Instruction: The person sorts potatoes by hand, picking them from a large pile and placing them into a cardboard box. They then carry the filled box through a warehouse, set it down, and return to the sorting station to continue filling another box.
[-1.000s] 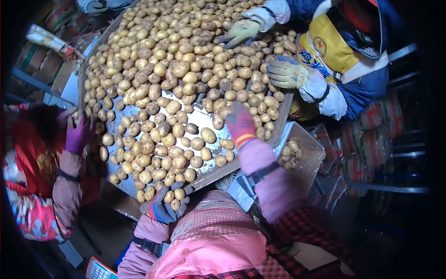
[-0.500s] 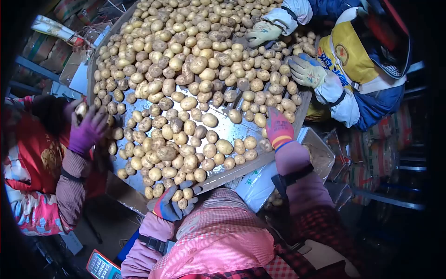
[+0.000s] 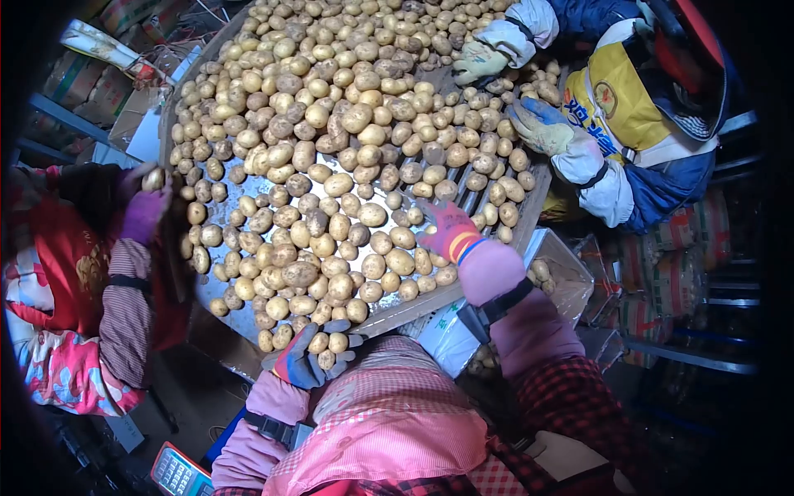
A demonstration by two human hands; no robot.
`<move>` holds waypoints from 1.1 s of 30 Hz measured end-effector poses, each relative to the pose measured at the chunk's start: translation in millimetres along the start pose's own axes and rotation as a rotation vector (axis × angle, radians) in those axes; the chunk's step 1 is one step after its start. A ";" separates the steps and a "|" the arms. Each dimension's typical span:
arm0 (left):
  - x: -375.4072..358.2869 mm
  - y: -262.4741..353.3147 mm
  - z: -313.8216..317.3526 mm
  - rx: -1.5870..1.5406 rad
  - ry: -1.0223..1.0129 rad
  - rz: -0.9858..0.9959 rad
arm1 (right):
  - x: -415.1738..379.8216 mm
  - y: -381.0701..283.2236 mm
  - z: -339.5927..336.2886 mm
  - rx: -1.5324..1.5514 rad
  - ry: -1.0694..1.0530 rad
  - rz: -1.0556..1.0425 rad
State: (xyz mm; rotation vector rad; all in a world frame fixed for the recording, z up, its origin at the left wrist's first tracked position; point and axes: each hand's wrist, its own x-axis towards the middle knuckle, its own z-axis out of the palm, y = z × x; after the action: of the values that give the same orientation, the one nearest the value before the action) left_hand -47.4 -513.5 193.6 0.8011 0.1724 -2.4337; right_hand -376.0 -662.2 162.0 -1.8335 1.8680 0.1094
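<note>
"Left hand?"
"Bottom centre-left of the frame, gloved; fingers curled, gripping a few small potatoes at the table rim."
"Right hand?"
"Right of centre, gloved; fingers open, spread beside loose potatoes. Contact: cannot tell."
"Potatoes?"
"Heaped across the upper centre, thinner at mid-frame, where bare metal shows."
"Others?"
"One purple glove, far left, near a potato; two pale gloves, upper right, at the heap. One box, right, potatoes inside. One calculator, lower left."
</note>
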 end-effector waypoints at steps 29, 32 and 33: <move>2.3 -5.1 -35.5 0.025 -0.132 -0.092 | 17.9 -60.6 4.3 -0.068 0.082 0.078; -5.0 -10.1 -44.2 0.038 -0.124 -0.026 | 21.6 -64.1 -1.0 -0.224 0.074 -0.101; -6.4 -13.5 -49.2 -0.008 -0.137 -0.019 | 28.6 -55.2 4.6 -0.269 0.096 -0.214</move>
State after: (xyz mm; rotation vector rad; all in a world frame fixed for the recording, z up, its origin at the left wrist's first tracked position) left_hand -25.7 -485.2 156.6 0.6288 0.1369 -2.4938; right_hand -320.7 -691.0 162.5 -2.2465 1.7756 0.2091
